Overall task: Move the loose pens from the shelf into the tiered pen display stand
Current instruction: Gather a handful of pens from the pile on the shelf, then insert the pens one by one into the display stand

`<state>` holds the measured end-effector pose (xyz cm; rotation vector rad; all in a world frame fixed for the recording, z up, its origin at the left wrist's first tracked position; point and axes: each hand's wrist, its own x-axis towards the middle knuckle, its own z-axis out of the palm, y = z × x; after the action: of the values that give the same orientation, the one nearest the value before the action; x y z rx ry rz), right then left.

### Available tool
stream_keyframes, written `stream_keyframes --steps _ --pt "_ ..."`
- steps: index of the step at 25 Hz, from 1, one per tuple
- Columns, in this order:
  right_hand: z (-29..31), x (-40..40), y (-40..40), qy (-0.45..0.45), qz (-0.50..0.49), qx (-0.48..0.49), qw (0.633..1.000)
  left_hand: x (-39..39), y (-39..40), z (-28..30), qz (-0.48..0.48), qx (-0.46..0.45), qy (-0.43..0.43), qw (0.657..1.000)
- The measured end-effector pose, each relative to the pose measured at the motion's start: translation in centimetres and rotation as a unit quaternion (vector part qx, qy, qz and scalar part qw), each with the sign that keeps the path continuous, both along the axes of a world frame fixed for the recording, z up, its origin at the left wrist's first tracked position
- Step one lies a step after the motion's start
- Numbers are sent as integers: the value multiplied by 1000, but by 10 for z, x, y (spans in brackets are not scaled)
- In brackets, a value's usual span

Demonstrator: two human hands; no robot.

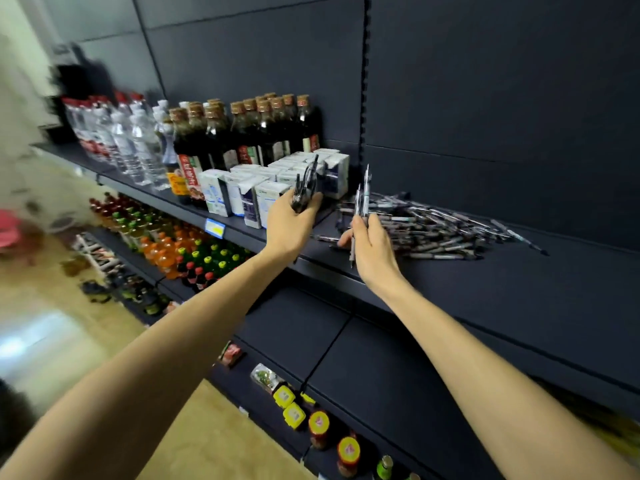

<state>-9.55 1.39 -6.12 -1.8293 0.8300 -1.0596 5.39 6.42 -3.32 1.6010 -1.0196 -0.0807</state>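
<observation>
Dim store aisle, dark shelf panels absorbing light; heavy motion blur smears the left edge, glare whitens the floor (38, 337), perhaps from overhead lamps; wide-angle bending throughout.

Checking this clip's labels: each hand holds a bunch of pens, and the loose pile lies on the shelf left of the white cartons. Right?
Not quite. The head view shows the loose pile on the shelf right of the white cartons. Left hand and right hand each hold pens.
</observation>
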Motion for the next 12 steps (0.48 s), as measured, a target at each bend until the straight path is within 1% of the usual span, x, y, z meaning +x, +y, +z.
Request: stream_keyframes --steps 3,6,8,12 --pt "-12 45 26 -4 64 -20 998 40 38 -12 68 1 22 997" --pt "-32 89 56 -6 122 -10 992 76 78 -25 129 -15 32 991" --pt "-42 122 76 6 155 -5 988 105 104 -32 168 -5 37 985" --pt "-49 197 106 23 192 -9 981 176 145 -44 211 -18 75 974"
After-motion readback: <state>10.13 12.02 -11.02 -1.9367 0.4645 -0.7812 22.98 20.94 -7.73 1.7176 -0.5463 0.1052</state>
